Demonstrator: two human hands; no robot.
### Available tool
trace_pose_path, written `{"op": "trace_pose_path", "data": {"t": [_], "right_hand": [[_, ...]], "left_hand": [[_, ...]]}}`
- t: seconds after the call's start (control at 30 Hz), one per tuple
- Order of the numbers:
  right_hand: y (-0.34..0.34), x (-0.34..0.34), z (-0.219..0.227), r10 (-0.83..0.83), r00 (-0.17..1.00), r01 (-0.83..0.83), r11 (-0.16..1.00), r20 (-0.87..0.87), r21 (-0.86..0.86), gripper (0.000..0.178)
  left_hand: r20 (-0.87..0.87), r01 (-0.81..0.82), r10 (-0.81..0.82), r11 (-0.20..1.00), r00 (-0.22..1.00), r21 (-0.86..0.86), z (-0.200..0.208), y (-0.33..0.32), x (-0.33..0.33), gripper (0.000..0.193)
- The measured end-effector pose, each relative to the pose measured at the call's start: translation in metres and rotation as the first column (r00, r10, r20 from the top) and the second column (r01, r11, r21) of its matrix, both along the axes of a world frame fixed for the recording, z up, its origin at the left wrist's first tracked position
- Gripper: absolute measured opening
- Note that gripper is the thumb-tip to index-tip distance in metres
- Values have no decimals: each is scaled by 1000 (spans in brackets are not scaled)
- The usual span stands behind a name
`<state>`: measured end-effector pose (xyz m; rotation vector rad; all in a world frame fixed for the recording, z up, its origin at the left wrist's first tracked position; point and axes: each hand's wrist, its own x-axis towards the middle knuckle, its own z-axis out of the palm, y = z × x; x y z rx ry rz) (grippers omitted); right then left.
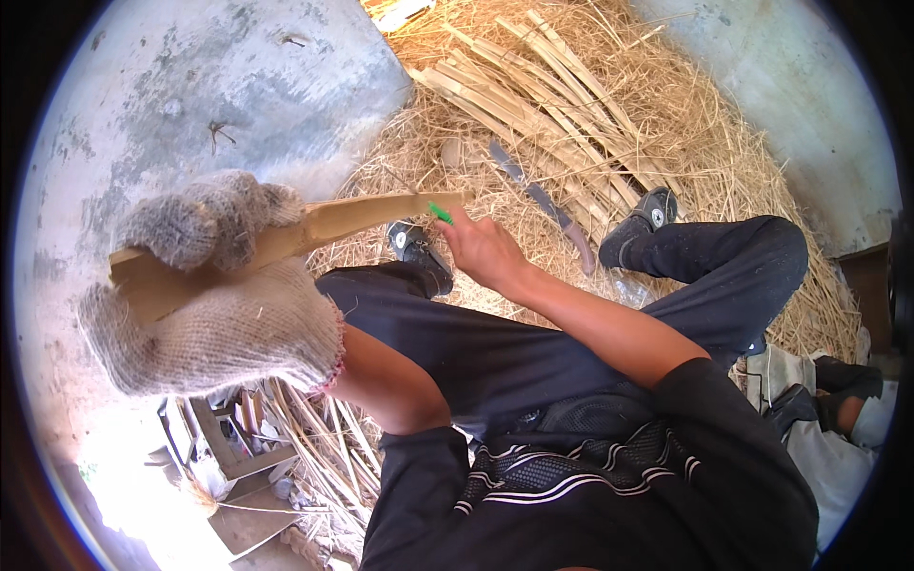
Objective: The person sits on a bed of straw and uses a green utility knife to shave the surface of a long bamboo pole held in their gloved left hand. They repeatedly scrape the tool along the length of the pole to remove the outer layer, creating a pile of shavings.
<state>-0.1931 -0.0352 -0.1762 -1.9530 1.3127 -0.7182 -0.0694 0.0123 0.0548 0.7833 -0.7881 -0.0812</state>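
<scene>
The gloved left hand [211,328] is closed around the left part of a wooden strip [347,218], raised above the straw [376,195]. The bare right hand [487,253] pinches a small green tool [440,213] at the strip's right end.

From the wearer's head, the fisheye view looks steeply down past the black shirt [609,519] and dark trousers [419,328] toward straw [738,186] around the sneakers [640,228], the gloved left hand [224,333] quite near.
</scene>
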Motion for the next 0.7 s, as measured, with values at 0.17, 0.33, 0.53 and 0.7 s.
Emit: {"op": "trace_pose_path", "data": {"t": [0.17,0.33,0.53,0.7], "right_hand": [[-9,4,-53,-84,994,87,995,-65,50,37],[-30,-3,-85,-111,993,108,992,-41,-68,41],[-35,-9,-22,98,965,-177,929,244,325,43],[-17,4,1,8,999,-9,999,48,33,37]], "left_hand": [[-255,445,-510,853,821,-274,-9,24,27,51],[-164,-131,108,982,981,-133,-23,-30,19,37],[-137,47,-50,998,989,-29,14,-2,2,36],[-228,67,-74,997,971,-39,3,-10,7,36]]}}
